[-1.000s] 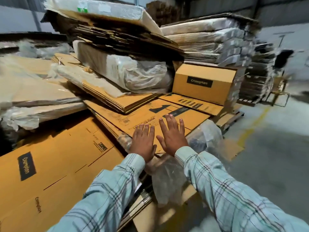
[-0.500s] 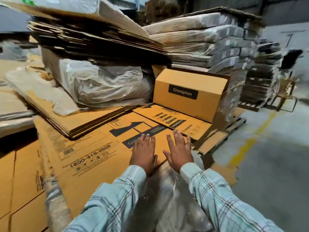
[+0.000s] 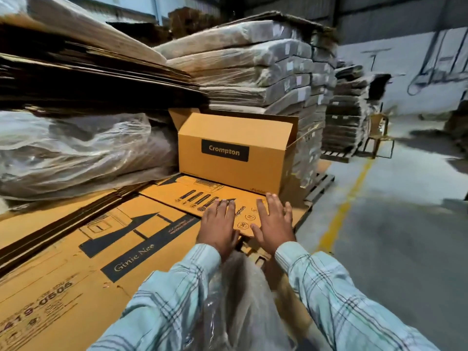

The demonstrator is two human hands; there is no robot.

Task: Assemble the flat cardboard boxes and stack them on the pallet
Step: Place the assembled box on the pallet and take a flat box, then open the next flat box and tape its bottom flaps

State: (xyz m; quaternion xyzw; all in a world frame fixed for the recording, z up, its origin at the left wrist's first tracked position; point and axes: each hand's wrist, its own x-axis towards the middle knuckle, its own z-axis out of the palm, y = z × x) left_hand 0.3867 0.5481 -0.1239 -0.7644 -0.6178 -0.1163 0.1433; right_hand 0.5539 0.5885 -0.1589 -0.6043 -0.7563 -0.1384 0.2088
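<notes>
Warehouse pallet (image 3: 319, 186) stacking: left hand (image 3: 219, 223) and right hand (image 3: 272, 222) are hovering flat-fingered, apart, over flat carton (image 3: 202, 196); hasty lifting could topple assembled box (image 3: 234, 154).

Head view, forward-down, close over hands (image 3: 243, 224)

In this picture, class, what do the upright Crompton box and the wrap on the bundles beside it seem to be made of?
Crompton box: matte brown cardboard, probably corrugated; creased flaps stand open, with a printed black label.
Wrap: thin clear plastic film, glossy and wrinkled, its contents showing through.

Pale blue plaid sleeves (image 3: 336, 295); bare hands (image 3: 220, 224)
</notes>
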